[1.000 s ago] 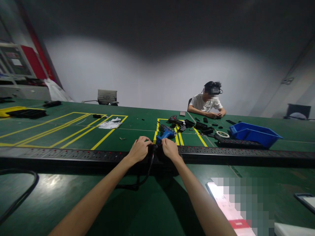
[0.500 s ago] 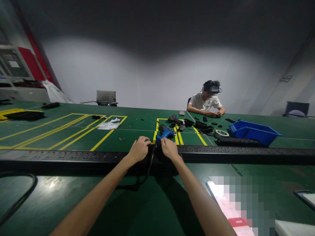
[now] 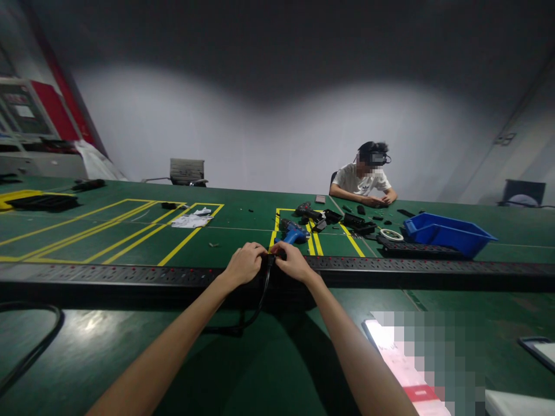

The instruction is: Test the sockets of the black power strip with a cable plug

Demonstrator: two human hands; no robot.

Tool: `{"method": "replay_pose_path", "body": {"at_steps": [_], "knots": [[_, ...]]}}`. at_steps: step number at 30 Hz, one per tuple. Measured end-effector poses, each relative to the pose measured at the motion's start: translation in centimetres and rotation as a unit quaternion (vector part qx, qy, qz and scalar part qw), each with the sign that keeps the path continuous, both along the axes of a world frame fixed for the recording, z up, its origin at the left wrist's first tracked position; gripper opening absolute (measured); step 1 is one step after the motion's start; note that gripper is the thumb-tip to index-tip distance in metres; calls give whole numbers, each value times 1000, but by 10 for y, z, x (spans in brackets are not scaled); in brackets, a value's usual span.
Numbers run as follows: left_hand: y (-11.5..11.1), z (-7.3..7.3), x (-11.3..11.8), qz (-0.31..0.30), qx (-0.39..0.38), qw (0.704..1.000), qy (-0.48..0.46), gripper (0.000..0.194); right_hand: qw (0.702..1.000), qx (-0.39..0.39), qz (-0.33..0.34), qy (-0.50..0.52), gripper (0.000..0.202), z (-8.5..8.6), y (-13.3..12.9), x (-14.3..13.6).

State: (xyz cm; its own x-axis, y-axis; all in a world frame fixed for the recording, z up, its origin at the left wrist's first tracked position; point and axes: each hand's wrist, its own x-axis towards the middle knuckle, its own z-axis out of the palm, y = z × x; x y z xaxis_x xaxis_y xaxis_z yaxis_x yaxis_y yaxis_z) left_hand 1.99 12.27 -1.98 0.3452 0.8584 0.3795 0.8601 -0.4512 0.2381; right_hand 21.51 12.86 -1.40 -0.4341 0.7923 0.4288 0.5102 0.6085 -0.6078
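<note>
- Right hand [image 3: 295, 263] has shifted a little left since the earlier frames: its fingers were over the near end of the blue drill [image 3: 293, 232], and they are now bent inward, close to the upper end of the black cord [image 3: 264, 294].
- Left hand [image 3: 245, 264] keeps almost the same place, beside that cord end, so the two hands are now nearer each other.
- As I judge it, this puts the work of both hands at the cord end, with the drill no longer being handled.
- Left fingers are curled over something dark by the cord end; whether they grip it, I cannot tell.
- Right fingers are folded, thumb near index, around a dark spot; again, a firm hold cannot be made out.
- The cord rises from the tabletop [image 3: 243, 237] in front of the long black socket bar [image 3: 173, 276], its top end between the hands.
- The blue drill lies just beyond the right hand, its body much as it was; the hand hides its near end, so contact is unclear.
- Other things keep their places: a darker drill [image 3: 304, 210] behind, white papers [image 3: 191, 221] to the left, a blue bin [image 3: 451, 234] to the right, and a co-worker [image 3: 359, 180] seated opposite.
</note>
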Motion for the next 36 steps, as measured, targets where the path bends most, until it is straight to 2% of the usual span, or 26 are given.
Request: {"method": "replay_pose_path", "body": {"at_steps": [2,5,12,26,32,36], "knots": [[-1,1,0,1,-12,1000,1,31,1000,-3,25,0,38,2,-3,1],[-2,3,1,11,-19,1000,12,31,999,-11,27,-23,43,5,-6,2],[-4,4,2,24,-29,998,47,28,998,13,15,-59,42,4,-8,0],[-5,5,3,22,-23,999,39,27,980,94,-13,-177,35,9,-23,-4],[-3,4,3,20,-29,999,37,28,973,80,-37,-213,33,10,-24,-6],[-1,2,2,17,-27,999,32,28,980,65,-39,-184,35,9,-22,-5]]}}
